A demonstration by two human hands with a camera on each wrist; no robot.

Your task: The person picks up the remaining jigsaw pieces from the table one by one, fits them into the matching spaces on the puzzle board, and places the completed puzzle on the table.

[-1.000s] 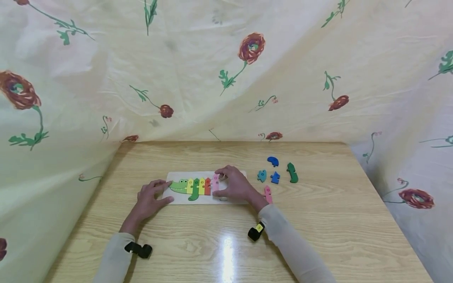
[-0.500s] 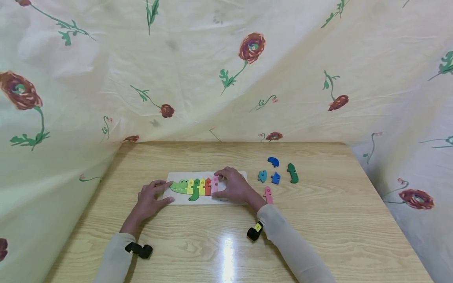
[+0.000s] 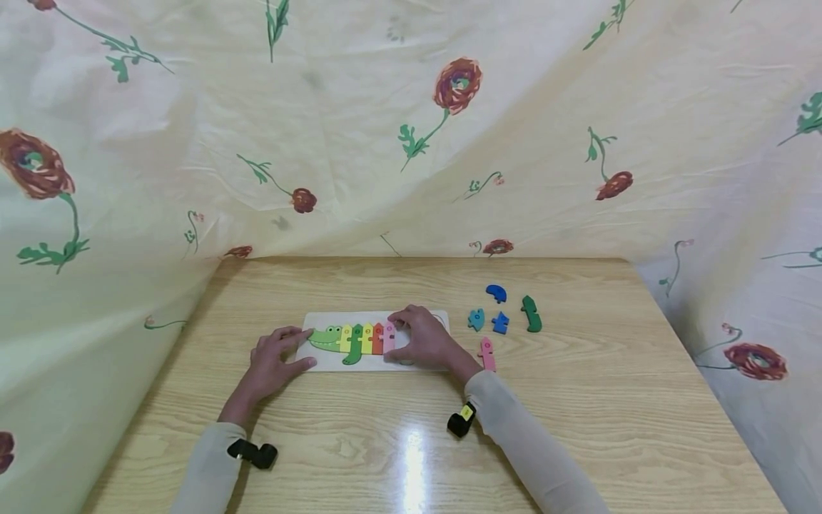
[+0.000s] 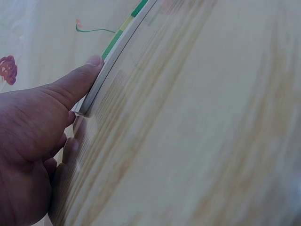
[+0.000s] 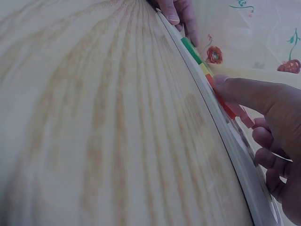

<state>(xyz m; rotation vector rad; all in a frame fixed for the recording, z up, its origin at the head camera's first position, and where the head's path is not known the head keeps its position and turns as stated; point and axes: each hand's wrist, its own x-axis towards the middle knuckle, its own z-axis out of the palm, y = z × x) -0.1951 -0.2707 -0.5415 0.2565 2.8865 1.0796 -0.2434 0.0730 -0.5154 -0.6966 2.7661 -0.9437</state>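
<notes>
A white puzzle board (image 3: 352, 317) lies on the table, with a green crocodile head (image 3: 325, 341) and yellow, green and red pieces in a row on it. My left hand (image 3: 271, 363) rests at the board's left end, index finger near the snout. Its straight thumb (image 4: 80, 82) touches the front edge in the left wrist view. My right hand (image 3: 427, 339) is over the right part of the board, pinching a light pink puzzle piece (image 3: 389, 338) between thumb and fingers, beside the red piece (image 3: 377, 340). In the right wrist view this pink piece (image 5: 243, 117) looks tilted up. The hand hides part of the board.
Right of the board lie loose pieces: a darker pink one (image 3: 487, 354) by the right wrist, a light blue one (image 3: 476, 320), a blue one (image 3: 500, 323), a dark blue curved one (image 3: 496, 293) and a dark green one (image 3: 531, 314). Flowered cloth (image 3: 359, 143) hangs behind the table.
The right hand has shifted slightly left and down with the light pink piece, which sits closer against the red piece. The left hand stays still.
</notes>
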